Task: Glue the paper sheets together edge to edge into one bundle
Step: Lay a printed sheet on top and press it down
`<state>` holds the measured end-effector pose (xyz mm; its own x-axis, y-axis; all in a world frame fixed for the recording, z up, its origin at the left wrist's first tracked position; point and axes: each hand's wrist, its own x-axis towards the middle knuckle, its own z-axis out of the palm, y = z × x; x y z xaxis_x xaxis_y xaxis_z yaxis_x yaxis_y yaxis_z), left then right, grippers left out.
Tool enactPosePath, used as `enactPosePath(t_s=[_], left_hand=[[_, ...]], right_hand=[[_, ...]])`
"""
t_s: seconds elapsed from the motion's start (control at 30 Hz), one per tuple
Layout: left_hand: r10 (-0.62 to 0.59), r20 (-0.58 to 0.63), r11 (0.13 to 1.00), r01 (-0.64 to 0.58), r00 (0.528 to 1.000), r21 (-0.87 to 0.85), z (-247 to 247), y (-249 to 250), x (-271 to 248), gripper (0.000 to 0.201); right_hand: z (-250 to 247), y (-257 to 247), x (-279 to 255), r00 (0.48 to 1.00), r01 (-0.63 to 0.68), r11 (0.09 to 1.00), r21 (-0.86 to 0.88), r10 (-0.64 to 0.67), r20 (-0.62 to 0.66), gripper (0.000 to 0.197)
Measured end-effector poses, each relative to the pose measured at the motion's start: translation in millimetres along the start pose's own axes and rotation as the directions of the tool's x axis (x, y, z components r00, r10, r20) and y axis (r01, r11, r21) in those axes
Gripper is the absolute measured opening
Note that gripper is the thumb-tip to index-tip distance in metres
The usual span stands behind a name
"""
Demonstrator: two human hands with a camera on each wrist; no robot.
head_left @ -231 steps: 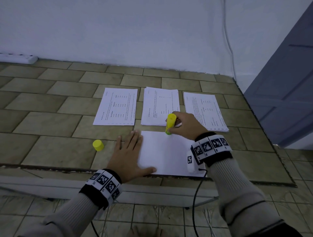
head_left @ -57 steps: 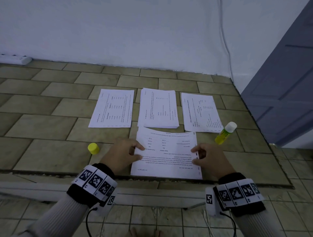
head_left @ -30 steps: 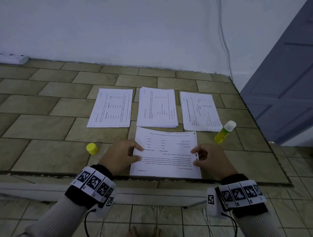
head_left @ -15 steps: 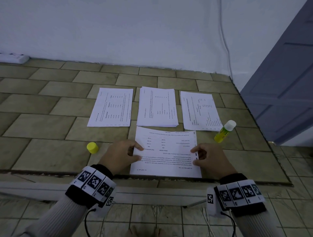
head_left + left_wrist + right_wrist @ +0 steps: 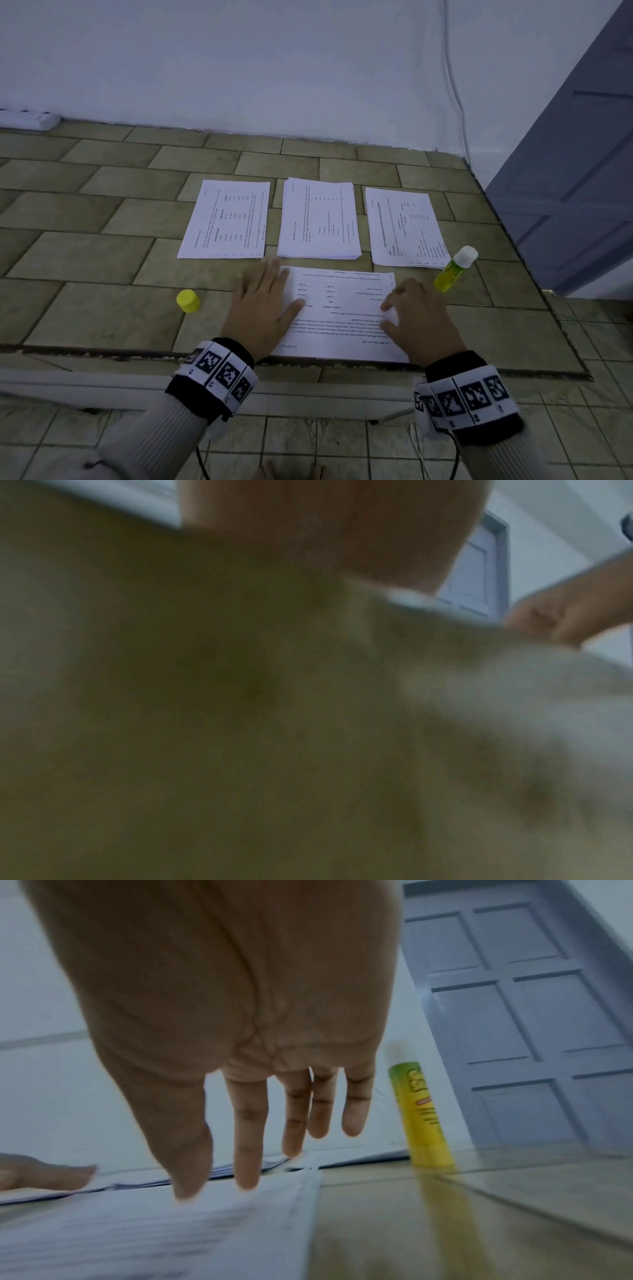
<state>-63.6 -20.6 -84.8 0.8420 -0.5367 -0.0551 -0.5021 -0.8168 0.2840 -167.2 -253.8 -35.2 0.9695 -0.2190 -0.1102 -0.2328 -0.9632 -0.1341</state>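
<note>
The printed sheet (image 5: 342,315) is lying at the near edge of the tiled surface (image 5: 85,260), in front of three paper stacks (image 5: 318,219). The left hand (image 5: 263,308) is now pressing flat on its left edge, fingers straight, where half a second ago they were curled there. The right hand (image 5: 421,318) is resting on the right edge; the right wrist view is showing fingers (image 5: 246,1137) straight. The glue stick (image 5: 454,269) is standing tilted nearby, its cap (image 5: 188,300) apart. The left wrist view is probably too blurred to read.
</note>
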Motion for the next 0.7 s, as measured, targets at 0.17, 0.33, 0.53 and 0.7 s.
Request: enactPosePath(t_s=[0.17, 0.33, 0.53, 0.7], left_hand=[[0.036, -0.036, 0.994, -0.032, 0.999, 0.107, 22, -2, 4, 0.093], [0.077, -0.021, 0.989, -0.074, 0.997, 0.127, 26, -8, 2, 0.082], [0.079, -0.102, 0.987, -0.064, 0.992, 0.148, 29, -6, 3, 0.071], [0.066, -0.121, 0.989, -0.048, 0.991, 0.143, 31, -6, 5, 0.075]], right_hand=[[14, -56, 7, 0.982, 0.149, 0.968, 0.204, -0.168, 0.080, 0.066], [53, -99, 27, 0.956, 0.267, 0.944, 0.192, -0.285, 0.073, 0.093], [65, -67, 33, 0.977, 0.215, 0.976, 0.038, -0.215, 0.004, 0.100], [59, -5, 20, 0.999, 0.036, 0.999, 0.013, -0.036, -0.002, 0.099]])
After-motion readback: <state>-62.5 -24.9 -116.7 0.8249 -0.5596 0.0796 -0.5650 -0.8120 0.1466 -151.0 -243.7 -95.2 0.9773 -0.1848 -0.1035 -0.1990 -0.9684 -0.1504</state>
